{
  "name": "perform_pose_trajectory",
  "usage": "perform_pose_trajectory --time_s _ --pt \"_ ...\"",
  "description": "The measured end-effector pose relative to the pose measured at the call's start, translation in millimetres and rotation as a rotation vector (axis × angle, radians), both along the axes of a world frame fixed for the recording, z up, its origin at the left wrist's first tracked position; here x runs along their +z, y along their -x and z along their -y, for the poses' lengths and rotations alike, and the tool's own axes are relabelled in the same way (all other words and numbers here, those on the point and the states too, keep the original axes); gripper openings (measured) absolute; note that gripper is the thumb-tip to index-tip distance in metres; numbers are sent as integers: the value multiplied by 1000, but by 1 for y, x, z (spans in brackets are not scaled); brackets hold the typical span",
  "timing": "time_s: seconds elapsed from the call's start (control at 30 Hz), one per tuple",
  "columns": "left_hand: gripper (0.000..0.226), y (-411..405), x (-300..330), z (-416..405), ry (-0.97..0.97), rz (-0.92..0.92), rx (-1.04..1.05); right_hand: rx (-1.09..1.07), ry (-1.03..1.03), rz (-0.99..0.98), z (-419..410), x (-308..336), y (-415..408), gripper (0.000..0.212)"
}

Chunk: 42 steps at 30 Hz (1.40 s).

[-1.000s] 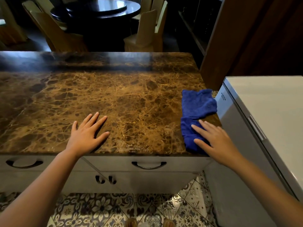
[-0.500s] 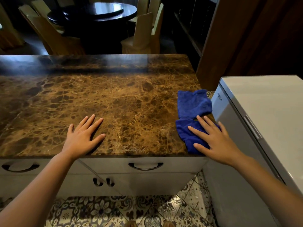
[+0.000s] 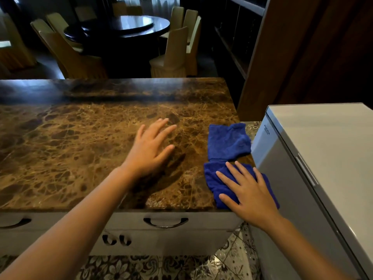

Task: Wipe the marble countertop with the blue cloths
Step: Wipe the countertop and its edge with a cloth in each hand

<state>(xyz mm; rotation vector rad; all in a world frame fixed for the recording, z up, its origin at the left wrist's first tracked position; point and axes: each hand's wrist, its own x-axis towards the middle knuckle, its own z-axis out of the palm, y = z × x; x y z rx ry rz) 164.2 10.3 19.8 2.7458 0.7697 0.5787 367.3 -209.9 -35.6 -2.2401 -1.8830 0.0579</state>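
Two blue cloths lie at the right end of the brown marble countertop. The far cloth lies flat by the right edge. The near cloth sits at the front right corner, and my right hand rests flat on it with fingers spread. My left hand hovers just above the marble in the middle, fingers apart and empty, a short way left of the far cloth.
A white chest freezer stands close against the counter's right side. Drawers with dark handles run below the front edge. Beyond the counter are a round dark dining table and chairs. Patterned floor tiles lie below.
My left hand lifted off the marble near the front edge and moved right and forward toward the cloths. My right hand stayed on the near cloth.
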Motion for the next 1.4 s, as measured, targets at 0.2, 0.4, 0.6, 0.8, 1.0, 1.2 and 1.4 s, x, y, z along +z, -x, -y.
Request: perform_pose_trajectory --time_s 0.2,0.4,0.6,0.8,1.0,1.2,1.4 --pt "55 -138 -8 4 -101 -275 -214 8 17 -4 0 -2 -2 62" --pt "59 -187 -42 3 76 -480 -325 16 30 -21 -2 -2 -5 61" --pt "71 -186 -54 3 20 -426 -318 24 23 -49 -2 -1 -6 62" --pt "56 -186 -51 5 -5 -332 -290 18 24 -74 -2 1 -5 62" --pt "45 -187 -38 8 -53 -357 -275 8 56 -57 -3 2 -5 61" --pt "42 -139 -19 -2 48 -198 -142 16 79 -71 -3 3 -7 64" --pt "42 -33 1 -30 -79 -161 62 33 54 -88 -17 17 -5 85"
